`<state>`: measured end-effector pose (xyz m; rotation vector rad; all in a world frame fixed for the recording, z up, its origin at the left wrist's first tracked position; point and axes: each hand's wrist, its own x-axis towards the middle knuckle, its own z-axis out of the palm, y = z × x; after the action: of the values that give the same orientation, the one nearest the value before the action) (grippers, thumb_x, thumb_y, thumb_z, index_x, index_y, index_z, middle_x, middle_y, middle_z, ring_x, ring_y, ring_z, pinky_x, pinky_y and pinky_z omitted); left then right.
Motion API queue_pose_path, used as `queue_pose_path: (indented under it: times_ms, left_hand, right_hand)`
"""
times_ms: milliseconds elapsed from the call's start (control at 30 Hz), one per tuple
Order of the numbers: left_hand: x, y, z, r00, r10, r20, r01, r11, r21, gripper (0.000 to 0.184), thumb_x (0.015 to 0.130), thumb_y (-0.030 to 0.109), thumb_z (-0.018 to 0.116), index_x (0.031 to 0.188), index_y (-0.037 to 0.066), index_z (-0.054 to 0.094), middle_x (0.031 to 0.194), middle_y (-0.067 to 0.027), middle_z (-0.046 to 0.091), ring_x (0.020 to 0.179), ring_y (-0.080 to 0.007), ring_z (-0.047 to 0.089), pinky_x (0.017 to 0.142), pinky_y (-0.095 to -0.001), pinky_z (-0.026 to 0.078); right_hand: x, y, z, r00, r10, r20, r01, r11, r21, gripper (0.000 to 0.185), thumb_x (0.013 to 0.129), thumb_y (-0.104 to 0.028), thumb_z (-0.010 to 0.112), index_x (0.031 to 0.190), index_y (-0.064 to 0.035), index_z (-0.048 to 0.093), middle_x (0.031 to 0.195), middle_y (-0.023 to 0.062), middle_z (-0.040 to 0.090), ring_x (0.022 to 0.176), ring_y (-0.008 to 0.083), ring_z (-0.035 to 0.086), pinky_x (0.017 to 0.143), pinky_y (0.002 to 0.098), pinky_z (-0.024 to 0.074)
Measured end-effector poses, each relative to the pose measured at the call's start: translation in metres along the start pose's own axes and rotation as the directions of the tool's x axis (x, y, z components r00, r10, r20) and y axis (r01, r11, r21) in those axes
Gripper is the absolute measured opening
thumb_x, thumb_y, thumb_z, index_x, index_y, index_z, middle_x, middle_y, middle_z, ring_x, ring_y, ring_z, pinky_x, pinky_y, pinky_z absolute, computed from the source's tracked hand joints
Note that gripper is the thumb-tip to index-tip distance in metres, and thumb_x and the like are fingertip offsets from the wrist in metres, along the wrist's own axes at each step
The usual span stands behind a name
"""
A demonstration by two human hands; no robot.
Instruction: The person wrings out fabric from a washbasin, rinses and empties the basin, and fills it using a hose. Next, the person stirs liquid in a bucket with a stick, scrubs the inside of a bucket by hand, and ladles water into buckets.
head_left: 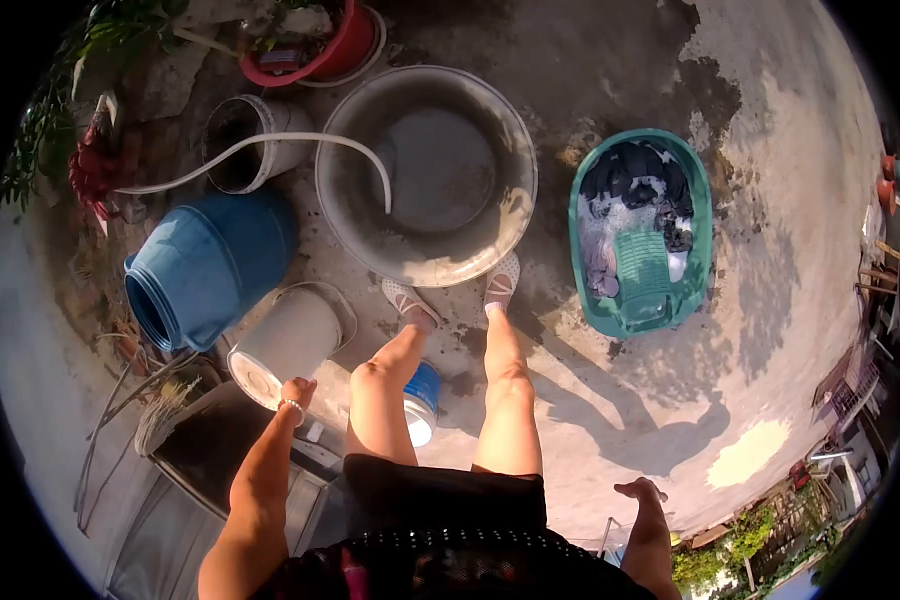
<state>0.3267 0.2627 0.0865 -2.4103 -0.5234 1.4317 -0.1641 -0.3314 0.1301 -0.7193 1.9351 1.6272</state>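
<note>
My left hand [298, 393], with a bracelet at the wrist, is beside the base of a white bucket [288, 335] lying on its side; its fingers look curled, and whether it touches the bucket is unclear. Off to the right, my right hand [642, 489] hangs over the ground, holding nothing, fingers apart. A large round metal basin [440, 170] stands before my feet, with a white hose [300, 137] curving over its rim. The green tub [580, 250] at the right holds dark and light wet clothes [638, 170] and a green washboard [642, 270].
A blue barrel [215, 265] lies on its side at the left, below a grimy white bucket [270, 150]. A red basin [355, 45] stands at the top. Near my legs is a small blue-and-white bucket [422, 400]; a broom [165, 415] lies at the lower left.
</note>
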Motion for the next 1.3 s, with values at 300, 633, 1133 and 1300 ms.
queue_pose_path:
  times_ms: [300,633,1133,1300]
  left_hand:
    - [-0.131,-0.016,0.027,0.991,0.13,-0.027,-0.125,0.848,-0.515,0.036,0.081,0.035,0.06,0.101,0.005,0.063,0.096,-0.0146,0.065,0.092,-0.0274,0.061,0.079,-0.0366,0.047]
    - [-0.327,-0.104,0.337,0.96,-0.197,0.198,0.272,0.503,-0.82,0.038,0.079,0.033,0.06,0.096,0.0,0.064,0.089,-0.0155,0.066,0.083,-0.0254,0.062,0.078,-0.0352,0.046]
    - [-0.668,0.044,0.676,0.69,0.014,0.723,0.697,-0.279,-0.66,0.039,0.081,0.038,0.053,0.088,0.001,0.063,0.076,-0.0096,0.066,0.073,-0.0206,0.06,0.07,-0.037,0.044]
    - [-0.701,0.05,0.765,0.807,0.012,0.59,0.477,-0.602,-0.641,0.035,0.079,0.035,0.059,0.09,0.001,0.062,0.068,-0.0126,0.064,0.054,-0.0172,0.057,0.05,-0.0305,0.044]
  right_hand:
    - [-0.017,0.213,-0.008,0.938,-0.343,0.041,0.345,0.922,-0.177,0.049,0.075,-0.046,0.06,0.093,-0.001,0.066,0.083,0.0139,0.067,0.083,0.0259,0.063,0.076,0.0361,0.0479]
    - [-0.067,0.053,-0.099,0.309,-0.936,-0.166,0.46,0.3,-0.835,0.028,0.08,-0.028,0.057,0.074,-0.0008,0.062,0.061,0.0101,0.058,0.056,0.023,0.058,0.051,0.0352,0.0453]
    - [-0.177,-0.025,0.002,0.3,-0.947,0.114,0.734,0.153,-0.662,0.021,0.087,-0.014,0.052,0.071,-0.0008,0.056,0.058,0.007,0.055,0.045,0.0174,0.052,0.045,0.0288,0.0424]
    - [-0.172,0.018,0.128,0.227,-0.887,0.401,0.562,-0.217,-0.798,0.018,0.085,-0.017,0.052,0.076,-0.0019,0.057,0.064,0.0053,0.058,0.053,0.014,0.055,0.048,0.026,0.0425]
